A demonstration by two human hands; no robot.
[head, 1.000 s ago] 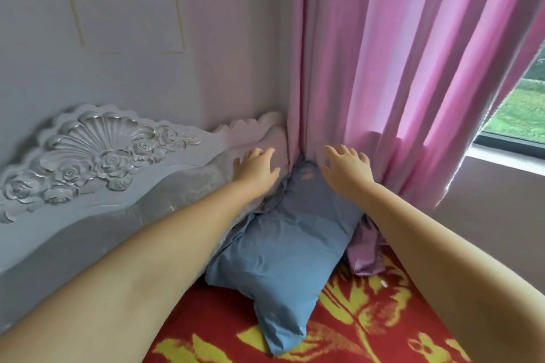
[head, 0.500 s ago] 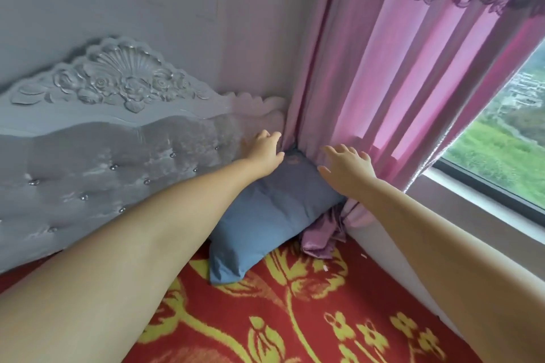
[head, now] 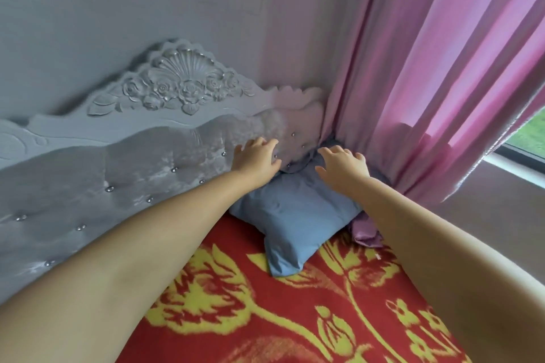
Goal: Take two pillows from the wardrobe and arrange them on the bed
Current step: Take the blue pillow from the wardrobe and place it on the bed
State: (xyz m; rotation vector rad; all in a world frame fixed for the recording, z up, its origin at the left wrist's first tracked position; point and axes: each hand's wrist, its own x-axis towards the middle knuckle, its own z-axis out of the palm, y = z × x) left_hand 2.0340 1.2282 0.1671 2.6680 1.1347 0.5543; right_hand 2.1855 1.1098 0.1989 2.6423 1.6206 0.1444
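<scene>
A blue pillow point(head: 295, 215) lies at the head of the bed, in the corner between the headboard and the curtain, one corner pointing toward me. My left hand point(head: 256, 158) hovers over its upper left end, fingers spread, close to the padded headboard. Over the pillow's upper right part my right hand point(head: 343, 166) is spread too, palm down. Neither hand grips anything. Only this one pillow is in view; its far end is partly hidden behind my hands.
The bed carries a red blanket with yellow flowers point(head: 295, 318). A grey carved, button-tufted headboard point(head: 147, 174) stands against the wall. A pink curtain point(head: 427, 97) hangs at the right, its hem bunched on the bed beside the pillow. A window sill point(head: 516, 162) lies farther right.
Both hands have lifted slightly off the pillow and spread their fingers. The view has pulled back and swung, and the pillow lies flatter against the headboard corner.
</scene>
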